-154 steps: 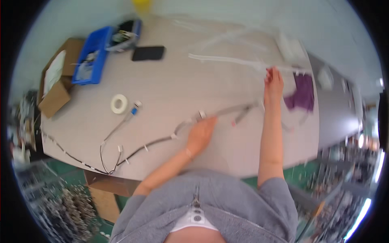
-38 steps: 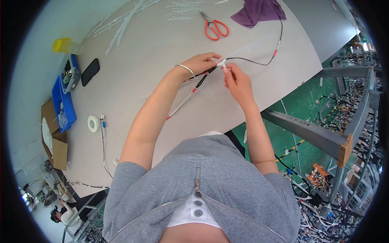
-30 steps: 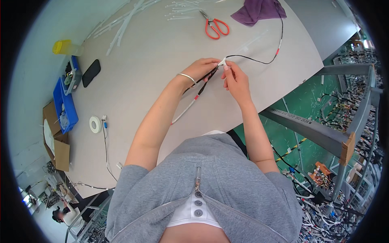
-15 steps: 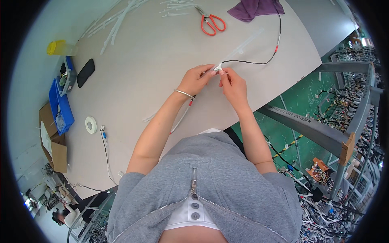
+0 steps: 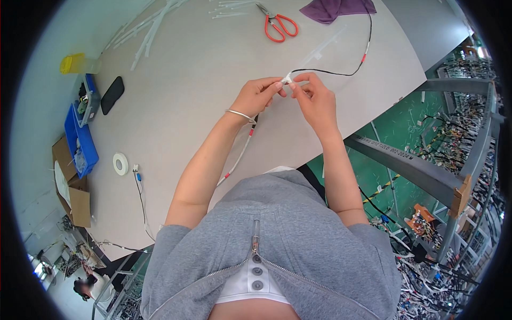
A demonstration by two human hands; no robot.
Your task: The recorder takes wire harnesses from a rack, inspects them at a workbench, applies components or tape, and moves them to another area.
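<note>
Both my hands meet above the table around a white wrapped section of a cable point(image 5: 325, 71). My left hand point(image 5: 255, 99) pinches this section between thumb and fingers. At its other side, my right hand point(image 5: 318, 104) has thumb and forefinger pressed to the white wrapping point(image 5: 288, 79). From there the thin black cable curves right, past a red band, up to a purple cloth. Below my left wrist, a white cable length point(image 5: 241, 152) with red bands runs toward my body. My fingers partly hide the wrapping; whether it is tape cannot be told.
Red-handled scissors point(image 5: 278, 24) lie beyond my hands, beside the purple cloth point(image 5: 337, 9). White cable ties point(image 5: 152, 29), a black phone point(image 5: 112, 96), a tape roll point(image 5: 120, 164) and blue bins point(image 5: 80, 141) are on the left. A metal rack point(image 5: 410, 160) stands right of the table edge.
My hands and the wrapped section have shifted slightly away from my body. The right hand has moved a little to the right and turned, its fingers now closing on the wrapping from above.
</note>
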